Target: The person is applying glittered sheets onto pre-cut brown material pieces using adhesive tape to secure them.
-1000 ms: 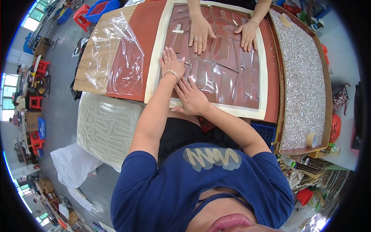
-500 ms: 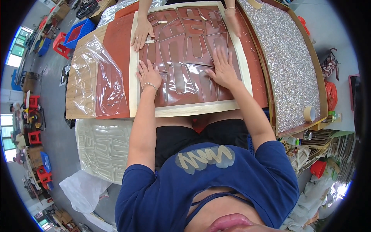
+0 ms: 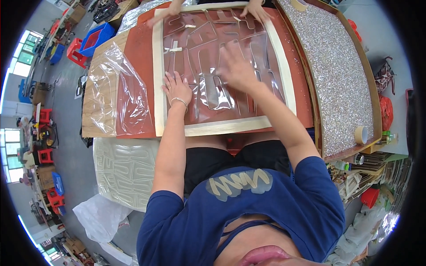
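Note:
A clear plastic sheet [image 3: 199,111] with letter-like outlined shapes lies on a red-brown surface [image 3: 144,53], with a cream border [image 3: 230,127] around it. My left hand [image 3: 177,90] rests flat on the sheet's left side beside the border, fingers spread. Over the sheet's middle is my right hand [image 3: 239,71], smeared by motion with fingers outstretched; whether it touches the sheet I cannot tell. Across from me are a co-worker's two hands: one blurred hand [image 3: 166,15] at the far left corner, the other hand [image 3: 257,10] at the far right edge. Small pale tape pieces [image 3: 176,46] sit on the sheet.
Crumpled clear film [image 3: 128,95] covers the wooden board [image 3: 100,80] at left. To the right stands a rimmed tray [image 3: 341,80] of glittering silvery bits, with a tape roll [image 3: 361,134] on it. A pale patterned sheet [image 3: 126,170] is at lower left, near a white plastic bag [image 3: 100,219].
My right hand has moved left across the sheet. My left hand stays near the left border. The co-worker's hands have drawn back to the far corners.

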A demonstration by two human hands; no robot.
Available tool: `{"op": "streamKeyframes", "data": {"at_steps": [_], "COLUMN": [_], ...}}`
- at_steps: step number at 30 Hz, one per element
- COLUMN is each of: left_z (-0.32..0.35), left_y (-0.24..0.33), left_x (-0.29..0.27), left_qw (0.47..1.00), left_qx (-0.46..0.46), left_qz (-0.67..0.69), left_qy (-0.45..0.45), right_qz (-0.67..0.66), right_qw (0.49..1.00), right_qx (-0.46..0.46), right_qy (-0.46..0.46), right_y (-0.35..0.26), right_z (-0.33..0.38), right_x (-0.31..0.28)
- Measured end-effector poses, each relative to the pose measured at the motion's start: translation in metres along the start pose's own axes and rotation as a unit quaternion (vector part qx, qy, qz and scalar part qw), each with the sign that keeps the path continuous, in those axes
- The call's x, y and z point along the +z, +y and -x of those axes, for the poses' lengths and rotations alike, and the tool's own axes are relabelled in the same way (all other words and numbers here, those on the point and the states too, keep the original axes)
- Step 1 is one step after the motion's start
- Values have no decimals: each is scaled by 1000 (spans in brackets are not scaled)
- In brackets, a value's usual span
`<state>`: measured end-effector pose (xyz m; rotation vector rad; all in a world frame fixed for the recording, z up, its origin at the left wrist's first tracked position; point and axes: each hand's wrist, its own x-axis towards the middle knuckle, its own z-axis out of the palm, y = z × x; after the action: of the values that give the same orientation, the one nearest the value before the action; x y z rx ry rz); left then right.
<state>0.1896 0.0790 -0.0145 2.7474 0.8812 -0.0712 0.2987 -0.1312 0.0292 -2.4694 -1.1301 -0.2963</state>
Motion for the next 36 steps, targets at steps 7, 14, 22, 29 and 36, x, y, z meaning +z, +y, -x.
{"op": "streamKeyframes", "data": {"at_steps": [7, 14, 22, 29, 36], "left_z": [-4, 1, 0, 3, 9], "left_y": [-9, 0, 12, -10, -14], "left_x": [4, 7, 8, 3, 15], "left_qw": [999, 999, 999, 998, 939], "left_qx": [-13, -7, 2, -25, 32], "left_qz": [9, -1, -10, -12, 254], "left_qy": [41, 36, 43, 52, 228], "right_qz": [-359, -284, 24, -105, -121], "right_qw": [913, 932, 957, 942, 968], "right_qx": [171, 222, 231, 299, -119], "right_qy": [-93, -23, 173, -113, 182], "right_y": [48, 121, 186, 91, -64], "right_z": [-37, -37, -14, -58, -121], "right_x": [0, -19, -11, -29, 53]}}
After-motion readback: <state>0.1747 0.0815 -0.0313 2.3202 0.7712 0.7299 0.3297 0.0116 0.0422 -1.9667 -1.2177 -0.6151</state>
